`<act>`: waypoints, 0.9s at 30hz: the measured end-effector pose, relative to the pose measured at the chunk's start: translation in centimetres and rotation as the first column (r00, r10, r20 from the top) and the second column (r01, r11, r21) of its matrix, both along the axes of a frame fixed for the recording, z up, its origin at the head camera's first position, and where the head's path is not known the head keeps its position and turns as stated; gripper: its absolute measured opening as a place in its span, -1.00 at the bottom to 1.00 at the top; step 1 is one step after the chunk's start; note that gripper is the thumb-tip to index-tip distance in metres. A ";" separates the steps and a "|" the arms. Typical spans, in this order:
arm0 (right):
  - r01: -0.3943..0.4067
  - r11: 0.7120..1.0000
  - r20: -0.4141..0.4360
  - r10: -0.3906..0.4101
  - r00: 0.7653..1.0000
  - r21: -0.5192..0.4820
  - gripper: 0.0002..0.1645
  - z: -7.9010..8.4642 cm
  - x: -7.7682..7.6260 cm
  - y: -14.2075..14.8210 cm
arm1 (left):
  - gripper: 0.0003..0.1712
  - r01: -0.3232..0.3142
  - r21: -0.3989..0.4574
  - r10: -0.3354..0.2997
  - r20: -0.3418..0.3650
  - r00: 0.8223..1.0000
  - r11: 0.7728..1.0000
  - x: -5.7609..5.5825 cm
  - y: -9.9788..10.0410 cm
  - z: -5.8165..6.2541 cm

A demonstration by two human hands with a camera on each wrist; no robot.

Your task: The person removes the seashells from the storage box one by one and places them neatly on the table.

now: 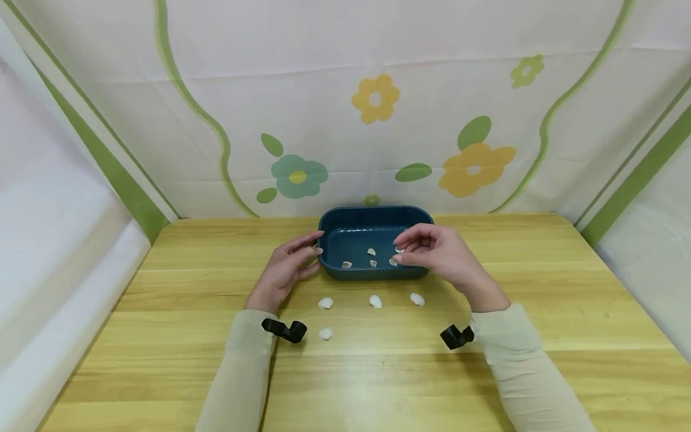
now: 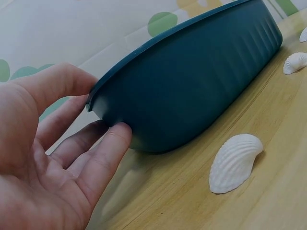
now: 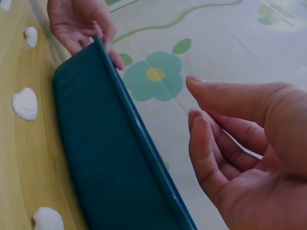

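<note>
A dark teal plastic basin (image 1: 376, 273) stands at the back of the wooden table. Several small seashells lie inside it, one of them a shell (image 1: 347, 264) near the front left corner. My left hand (image 1: 283, 267) rests its fingertips against the basin's left end, at the rim and outer wall. Over the basin's right side is my right hand (image 1: 445, 252), thumb and fingers bent but apart. In the right wrist view nothing shows between the fingers of the right hand (image 3: 240, 143). Close to its fingertips in the head view are two shells in the basin.
In front of the basin, several white ribbed shells lie on the table (image 1: 378, 384), among them a left shell (image 1: 326, 303), a middle shell (image 1: 375, 302) and a right shell (image 1: 417, 299). A flowered cloth (image 1: 324, 120) hangs right behind the basin.
</note>
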State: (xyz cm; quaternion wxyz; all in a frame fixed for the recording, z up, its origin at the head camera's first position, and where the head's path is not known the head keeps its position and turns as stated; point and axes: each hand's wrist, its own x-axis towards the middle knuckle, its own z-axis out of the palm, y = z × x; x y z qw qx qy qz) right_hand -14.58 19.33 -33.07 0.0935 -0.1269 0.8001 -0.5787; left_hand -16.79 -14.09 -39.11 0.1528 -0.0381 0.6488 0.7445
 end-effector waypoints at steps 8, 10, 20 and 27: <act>-0.013 0.988 -0.019 0.016 1.000 0.155 -0.71 -0.8 -2.5 -1.3 | -0.43 -0.002 0.001 0.002 0.004 1.000 1.000 0.0 0.0 -0.1; -0.017 0.982 -0.023 0.021 1.000 0.186 -0.70 -0.9 -3.4 -1.7 | -0.42 -0.004 0.002 0.004 0.006 1.000 1.000 0.0 0.0 0.0; -0.067 0.958 0.015 0.065 0.998 0.277 -0.65 -2.5 -6.4 -3.3 | -0.43 -0.006 -0.006 0.006 0.001 1.000 1.000 0.0 0.0 -0.2; -0.074 0.964 0.044 0.065 0.997 0.257 -0.66 -3.1 -7.3 -4.0 | -0.43 -0.003 0.002 0.003 -0.006 1.000 1.000 -0.1 0.0 -0.3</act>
